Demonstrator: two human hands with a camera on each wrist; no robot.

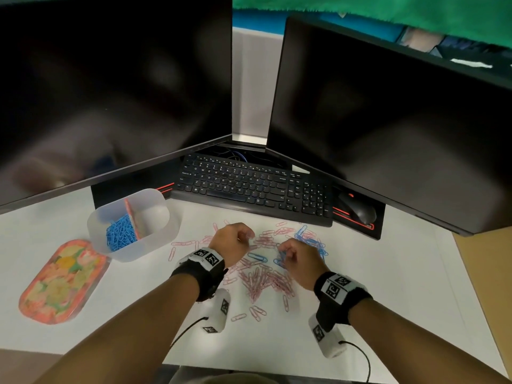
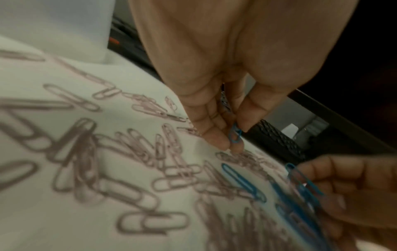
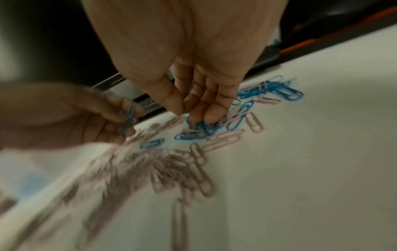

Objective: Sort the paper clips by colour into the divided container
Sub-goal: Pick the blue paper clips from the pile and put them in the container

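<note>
On the white desk lies a spread of pink paper clips [image 1: 263,278] with blue paper clips [image 1: 309,241] mixed in at its far right. My left hand [image 1: 245,236] hovers over the far part of the spread and pinches one blue clip [image 2: 235,134] between thumb and fingers. My right hand [image 1: 282,252], close beside it, holds a small bunch of blue clips [image 2: 300,185], its fingertips [image 3: 211,117] down among loose blue clips [image 3: 199,127]. The translucent divided container [image 1: 155,245] stands to the left; blue clips [image 1: 120,235] fill its left compartment.
A floral lid [image 1: 62,281] lies left of the container. A black keyboard [image 1: 249,187] and a mouse [image 1: 357,207] sit just behind the clips, under two dark monitors [image 1: 110,87]. Wrist-camera cables trail near the front edge of the desk.
</note>
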